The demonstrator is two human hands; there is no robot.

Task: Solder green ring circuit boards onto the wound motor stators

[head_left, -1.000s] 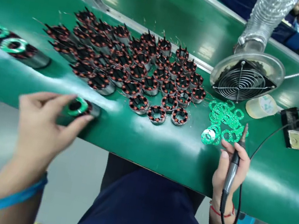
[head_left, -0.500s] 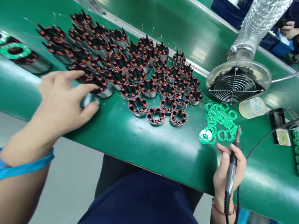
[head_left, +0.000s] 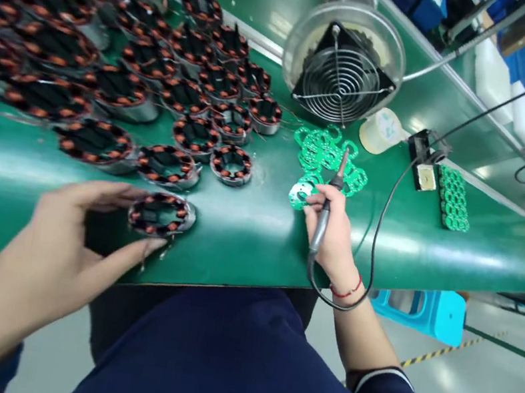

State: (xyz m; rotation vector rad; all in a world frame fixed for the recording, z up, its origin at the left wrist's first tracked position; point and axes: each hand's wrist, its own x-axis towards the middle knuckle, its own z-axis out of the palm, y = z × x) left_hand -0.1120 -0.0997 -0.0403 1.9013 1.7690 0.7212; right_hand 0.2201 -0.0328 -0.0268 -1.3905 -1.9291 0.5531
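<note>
My left hand (head_left: pixel 67 236) grips a motor stator (head_left: pixel 188 216), a ring with copper windings, between thumb and fingers near the table's front edge. In my right hand (head_left: pixel 336 237) is a soldering iron (head_left: pixel 320 229), its tip pointing away from me. The thumb and fingertips of that hand are at the edge of a ring-shaped circuit board (head_left: pixel 296 194); whether they pinch it I cannot tell. Just beyond lies a loose pile of green ring boards (head_left: pixel 319 149). Many more stators (head_left: pixel 119 86) stand in rows at the left and back.
A round fume extractor fan (head_left: pixel 342 85) hangs over the back of the green table (head_left: pixel 243 247). Behind the boards are a tape roll (head_left: pixel 380 130), a soldering iron stand (head_left: pixel 422 160) and a stack of green board panels (head_left: pixel 452 197). The iron's cable (head_left: pixel 384 211) loops over my right wrist. A blue stool (head_left: pixel 439 316) stands below.
My view has swung to the right. My left hand has gone from the left-hand stators to one at the front and grips it. My right hand has reached the ring boards, still holding the iron.
</note>
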